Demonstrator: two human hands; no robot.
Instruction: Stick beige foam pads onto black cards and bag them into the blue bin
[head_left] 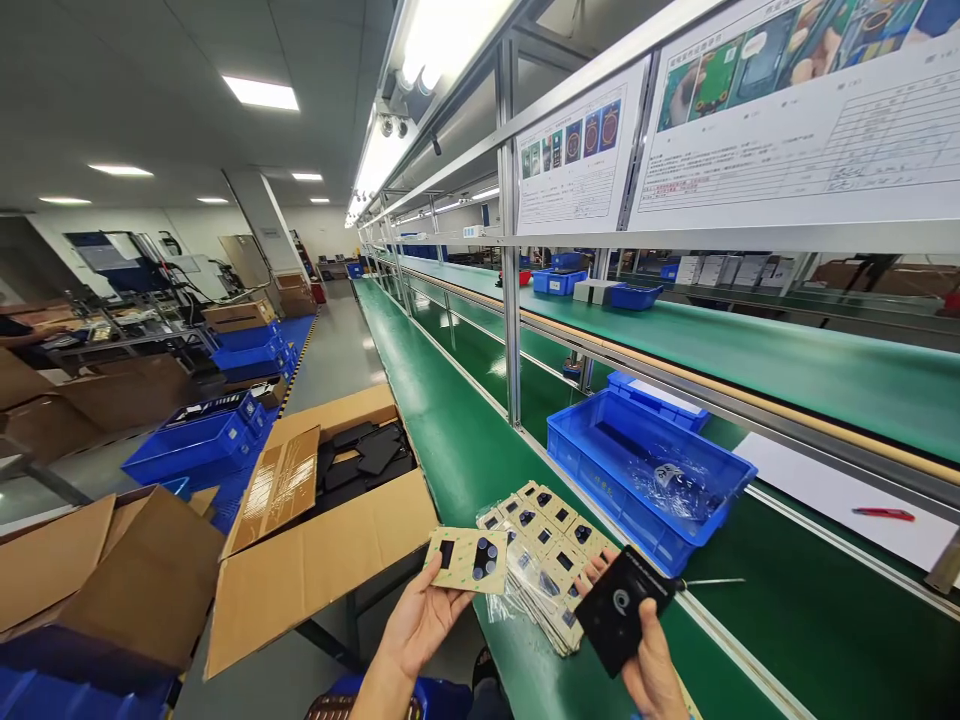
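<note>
My left hand (429,612) pinches the lower edge of a cream-coloured panel (463,560), which has a dark square window and a cluster of dark round spots. In my right hand (651,668) is a flat black panel (622,606) with a pale round logo, tilted, my thumb on its face. Between and behind the two hands, a stack of similar cream panels (559,535) lies on the green bench (450,420), with clear plastic film (529,585) along its near side. A thin metal rod (716,581) shows just right of the black panel; its other end is hidden.
An open carton (322,590) full of black panels (379,450) stands at the bench's left. A blue bin (600,480) with clear plastic bags sits behind the stack. A red pen (883,514) lies on white paper at right. Metal posts (510,330) carry the upper shelf.
</note>
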